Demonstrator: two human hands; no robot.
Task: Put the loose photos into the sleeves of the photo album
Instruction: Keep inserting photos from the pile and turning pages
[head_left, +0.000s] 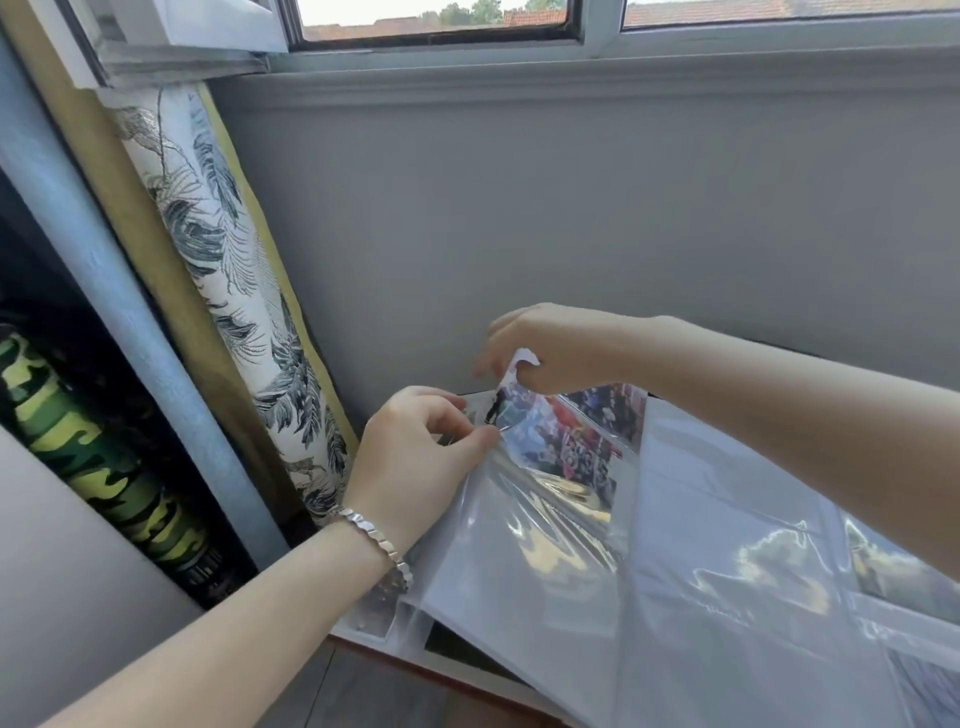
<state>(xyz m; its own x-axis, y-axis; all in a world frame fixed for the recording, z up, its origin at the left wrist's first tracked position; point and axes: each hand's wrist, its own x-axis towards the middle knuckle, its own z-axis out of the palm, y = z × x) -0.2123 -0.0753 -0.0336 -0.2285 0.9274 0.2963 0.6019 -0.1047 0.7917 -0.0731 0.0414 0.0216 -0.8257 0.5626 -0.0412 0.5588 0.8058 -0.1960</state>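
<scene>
A glossy colour photo of a crowd (553, 439) sat partway inside a clear plastic sleeve (545, 512) at the far left corner of the open photo album with white pages (727, 519). Its upper corner stuck out past the album's far edge. The sleeve's wrinkled film lay over the photo's lower part and glared with reflections.

Left of the album hung a white curtain printed with grey leaves (234, 291), and behind the album rose a plain grey wall (571, 208).

The right hand (545, 345), just above the album's far edge, had thumb and fingers clamped on the photo's curled white corner. The left hand (415, 452), wearing a silver link bracelet (376, 540), was at the album's left edge, its thumb and forefinger together on the sleeve's open lip, beside the photo.

The album's right and near parts were cut off, and glare hid what the other sleeves held. Only a thin reddish strip of tabletop (415, 673) showed under the album.
</scene>
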